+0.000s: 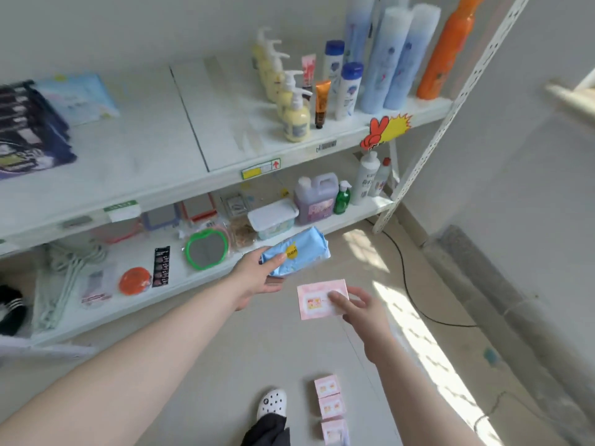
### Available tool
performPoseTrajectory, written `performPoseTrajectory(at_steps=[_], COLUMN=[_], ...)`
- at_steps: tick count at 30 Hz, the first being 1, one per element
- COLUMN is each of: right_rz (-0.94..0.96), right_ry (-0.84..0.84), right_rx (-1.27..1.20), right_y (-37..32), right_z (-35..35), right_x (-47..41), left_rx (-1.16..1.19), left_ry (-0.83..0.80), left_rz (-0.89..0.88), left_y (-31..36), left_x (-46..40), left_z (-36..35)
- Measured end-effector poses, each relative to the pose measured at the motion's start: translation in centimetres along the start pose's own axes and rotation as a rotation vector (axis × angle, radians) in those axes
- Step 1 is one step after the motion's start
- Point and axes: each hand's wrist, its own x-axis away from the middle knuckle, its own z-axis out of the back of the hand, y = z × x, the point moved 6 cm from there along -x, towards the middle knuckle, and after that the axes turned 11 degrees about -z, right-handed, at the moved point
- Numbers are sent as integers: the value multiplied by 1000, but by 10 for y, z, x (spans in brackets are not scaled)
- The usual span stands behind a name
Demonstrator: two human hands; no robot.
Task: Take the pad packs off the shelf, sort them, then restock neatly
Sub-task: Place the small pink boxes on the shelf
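My left hand (257, 278) grips a light blue pad pack (297, 251) with a yellow sticker, held in the air in front of the lower shelf. My right hand (360, 309) holds a flat pink pad pack (317, 297) just below and to the right of the blue one. Three more pink packs (330, 407) lie in a row on the floor near my foot. On the upper shelf (145, 149) at the far left sits a stack of dark blue packs (29, 130), with a pale blue pack (80, 98) behind it.
Pump bottles (294, 120), shampoo bottles and tall cans stand on the right of the upper shelf. The lower shelf (193, 275) holds mirrors, an orange round tin, hangers, a tub and detergent jugs. A black cable (415, 297) runs across the floor. My white shoe (272, 403) is by the pink packs.
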Motion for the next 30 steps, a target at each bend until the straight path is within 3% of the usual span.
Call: performPoseTrajectory(at_steps=[14, 22, 30], right_rz=[150, 197, 196], right_ry=[-156, -145, -65], right_rx=[273, 329, 315], right_y=[-101, -180, -258], right_z=[-149, -247, -280], right_x=[83, 48, 6], left_rx=[-35, -98, -243], left_ry=[282, 355, 331], left_rz=[-93, -150, -200], left_y=[116, 160, 221], left_x=[110, 72, -3], left_z=[198, 336, 381])
